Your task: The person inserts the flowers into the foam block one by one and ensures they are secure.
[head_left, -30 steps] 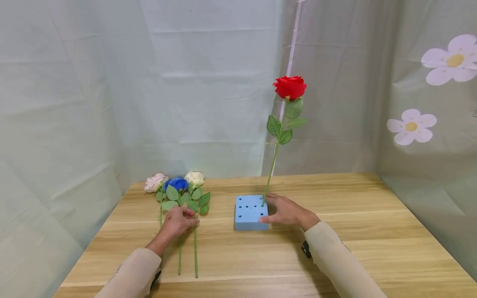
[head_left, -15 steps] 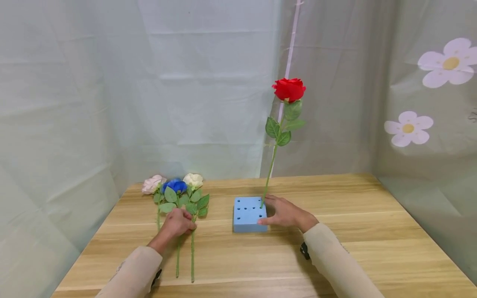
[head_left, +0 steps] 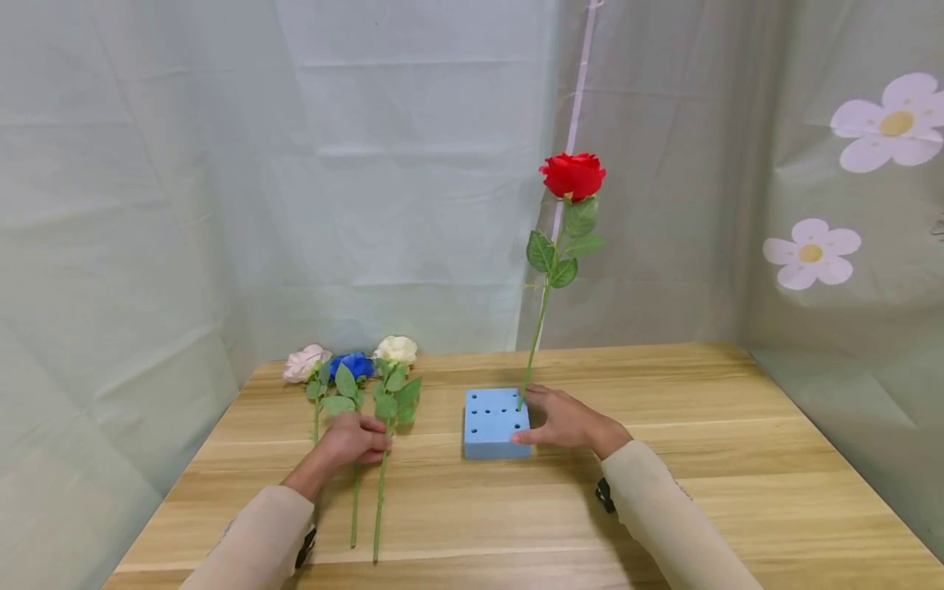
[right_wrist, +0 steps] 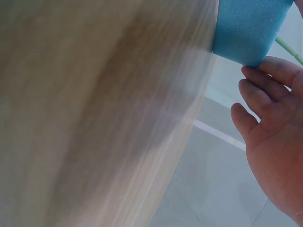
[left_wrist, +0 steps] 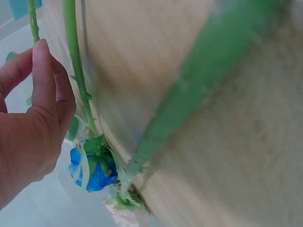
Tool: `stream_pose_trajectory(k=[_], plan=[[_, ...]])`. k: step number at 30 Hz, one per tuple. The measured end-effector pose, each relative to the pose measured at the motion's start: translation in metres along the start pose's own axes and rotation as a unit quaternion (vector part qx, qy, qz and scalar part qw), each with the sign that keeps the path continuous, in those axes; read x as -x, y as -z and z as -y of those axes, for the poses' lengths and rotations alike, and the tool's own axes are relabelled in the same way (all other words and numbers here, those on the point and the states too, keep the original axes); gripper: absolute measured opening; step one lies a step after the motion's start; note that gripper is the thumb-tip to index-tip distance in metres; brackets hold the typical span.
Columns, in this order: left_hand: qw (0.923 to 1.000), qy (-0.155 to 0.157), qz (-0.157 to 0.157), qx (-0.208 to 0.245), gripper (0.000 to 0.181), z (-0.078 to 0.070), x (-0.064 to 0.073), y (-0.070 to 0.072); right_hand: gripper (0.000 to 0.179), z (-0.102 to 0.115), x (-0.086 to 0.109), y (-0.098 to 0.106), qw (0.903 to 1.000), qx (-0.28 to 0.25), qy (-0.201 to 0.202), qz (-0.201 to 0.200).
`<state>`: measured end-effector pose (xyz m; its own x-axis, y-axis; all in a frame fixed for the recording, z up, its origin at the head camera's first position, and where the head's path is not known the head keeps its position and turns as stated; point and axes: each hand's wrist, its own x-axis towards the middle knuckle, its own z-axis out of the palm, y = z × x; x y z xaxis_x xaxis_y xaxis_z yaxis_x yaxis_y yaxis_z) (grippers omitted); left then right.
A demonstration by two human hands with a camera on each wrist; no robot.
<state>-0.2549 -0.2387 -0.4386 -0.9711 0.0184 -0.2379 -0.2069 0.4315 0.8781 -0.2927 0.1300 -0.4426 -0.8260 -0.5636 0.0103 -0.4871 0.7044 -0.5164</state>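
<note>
Head view: the stem of a cream-white artificial rose with green leaves (head_left: 396, 351) is pinched by the left hand (head_left: 352, 440) below its leaves, at the left of a wood-grain surface (head_left: 737, 459); whether it is lifted cannot be told. Beside it are laid a blue artificial rose (head_left: 352, 365) and a pale pink artificial rose (head_left: 306, 363). A square light-blue foam block with holes (head_left: 490, 422) is gripped at its right side by the right hand (head_left: 566, 422), presumably so that it is steadied. A long-stemmed red artificial rose (head_left: 573, 176) is held up, slightly tilted, by one hole. Both forearms are stretched forward, angled inward, the right thumb being placed nearer than its fingers.
</note>
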Motion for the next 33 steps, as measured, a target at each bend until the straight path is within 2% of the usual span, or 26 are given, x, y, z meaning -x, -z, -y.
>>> stream_pose_trajectory(k=[5, 16, 25, 33], plan=[[0.9997, -0.021, 0.006, 0.011, 0.031, -0.005, 0.003, -0.004, 0.091, 0.0, 0.0, 0.0, 1.0, 0.0, 0.002, 0.0], [0.9978, -0.055, 0.02, 0.032, 0.036, -0.027, 0.003, -0.008, 0.091, 0.0, 0.0, 0.0, 0.9999, -0.01, 0.001, -0.001], [0.9966, -0.066, 0.007, 0.05, 0.032, -0.039, 0.001, -0.012, 0.093, 0.0, 0.0, 0.0, 0.9999, -0.01, -0.004, -0.001], [0.9954, -0.087, -0.012, 0.039, 0.031, -0.053, 0.001, -0.014, 0.092, 0.0, 0.0, 0.001, 0.9999, -0.012, 0.003, -0.002]])
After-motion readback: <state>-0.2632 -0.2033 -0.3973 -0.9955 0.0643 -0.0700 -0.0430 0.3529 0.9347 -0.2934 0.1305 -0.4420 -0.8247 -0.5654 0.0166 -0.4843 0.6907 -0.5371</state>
